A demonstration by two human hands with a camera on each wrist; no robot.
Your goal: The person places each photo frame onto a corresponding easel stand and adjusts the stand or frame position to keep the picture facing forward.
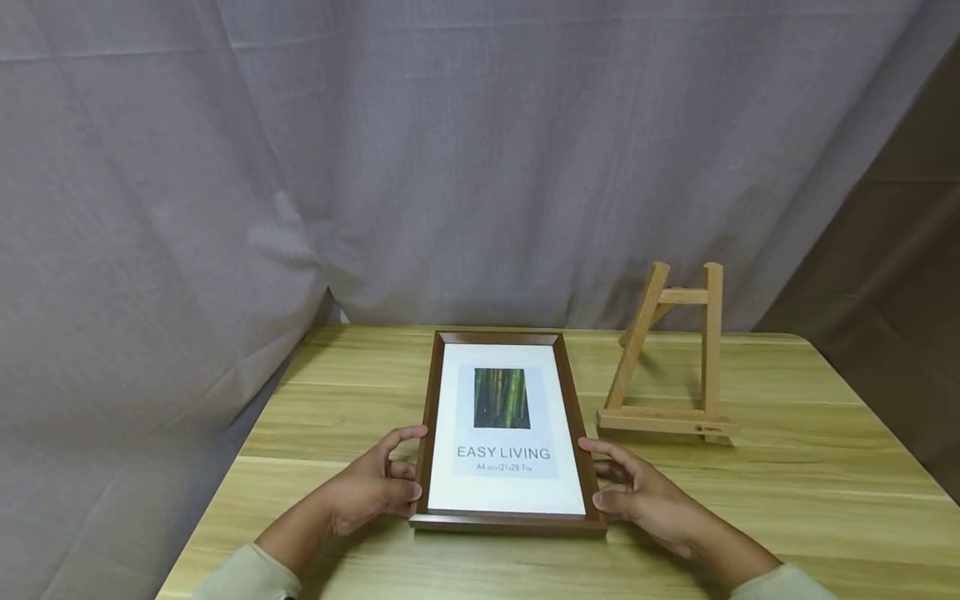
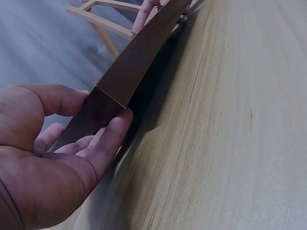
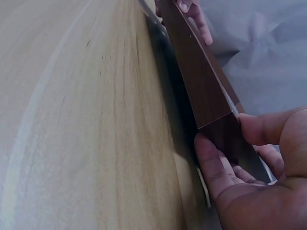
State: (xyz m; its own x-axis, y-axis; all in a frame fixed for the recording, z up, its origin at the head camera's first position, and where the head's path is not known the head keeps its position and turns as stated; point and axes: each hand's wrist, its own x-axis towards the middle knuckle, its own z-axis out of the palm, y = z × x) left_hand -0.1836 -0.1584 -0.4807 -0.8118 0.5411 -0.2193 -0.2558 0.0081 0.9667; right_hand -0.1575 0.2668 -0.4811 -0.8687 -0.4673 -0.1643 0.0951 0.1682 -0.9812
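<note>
Picture frame (image 1: pixel 508 523) in dark brown wood lies face up between the two hands, over the middle of the table (image 1: pixel 795 475), its long sides running away from the person. Both hands grip it at the near ends of those long sides. The left hand (image 1: pixel 367 487) pinches the left rim, thumb on the upper edge by the near corner and other fingers curled against the side and underneath; the right hand (image 1: pixel 647 500) pinches the right rim in the same way. Both wrist views show the near edge raised off the wood, with a dark gap and shadow below it; whether the far edge touches the table cannot be told. A thin joint line crosses the rim at each near corner. Inside the frame sits a white sheet (image 1: pixel 507 495) with a small green bamboo print (image 1: pixel 502 398) and, under it, the lettering "EASY LIVING" (image 1: pixel 503 452) above a smaller line with the size A4. Just beyond the right hand, to the right of the frame and apart from it, a pale wooden easel (image 1: pixel 711 342) stands upright on the table, its ledge (image 1: pixel 660 422) on the near side bearing a small dark mark. Grey cloth (image 1: pixel 465 167) hangs behind the table. Light sleeves (image 1: pixel 251 575) cover both forearms near the lower border.
</note>
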